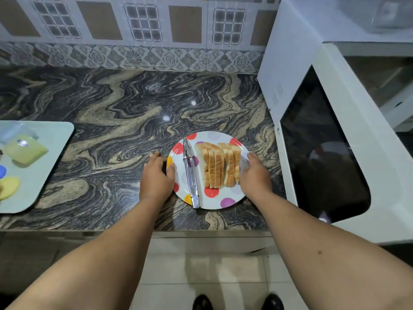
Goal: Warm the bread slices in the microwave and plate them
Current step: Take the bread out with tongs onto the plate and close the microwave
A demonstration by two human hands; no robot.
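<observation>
Polka-dot plate [210, 201] near counter [116, 113] front edge, just left of shut microwave [324, 153]. Bread slices [220, 166] on edge at plate's right half; metal tongs [191, 175] at left half. Left hand [156, 177] grip: thumb on plate's left rim. Right hand [254, 175] grip curled on right rim. Bare counter left of and behind plate; tray [33, 189] far left.

Bright overhead glare spots on the countertop [138, 104]; wide-angle edges bend.

Swirled stone counter [125, 104], polka-dot plate [214, 198], pale tray [44, 166], white microwave [312, 121]
</observation>
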